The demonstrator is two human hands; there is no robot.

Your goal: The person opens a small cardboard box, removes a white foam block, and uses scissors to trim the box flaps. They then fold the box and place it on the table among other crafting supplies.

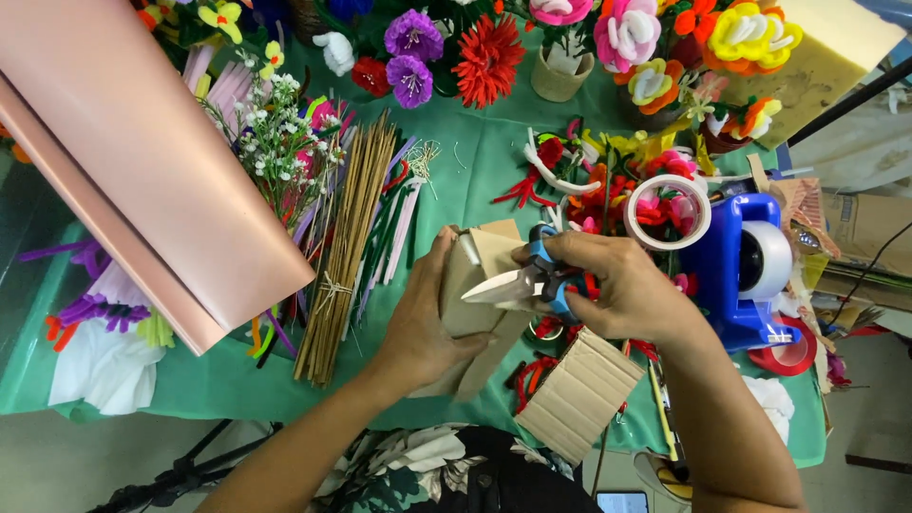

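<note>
Right hand (617, 285) has its fingers through the blue handles of a pair of scissors (521, 281), closed around them; blades point left, tips resting against the cardboard piece (475, 294). Left hand (423, 323) clamps that cardboard from its left side, thumb up at the top edge, fingers wrapped behind (can't see them). The cardboard is folded, tan, held upright just above the near edge of the table (475, 171), roughly at mid-width.

Just below the right wrist, a second corrugated cardboard sheet (579, 391) lies flat at the near edge, tilted. Red pipe cleaners (534, 372) sit between it and the held piece.

Left of the left hand: a tied bundle of thin wooden sticks (344, 247), running from mid-table down toward the near edge. Beyond it, a roll of pink wrapping paper (133, 161) crosses the left far corner diagonally.

Right of the right hand: a white tape roll (671, 211), touching a blue tape dispenser (746, 266) near the right edge.

Far edge: a row of pipe-cleaner flowers (489, 57), red, purple, pink, yellow (some in small pots). Green cloth covers the table.
</note>
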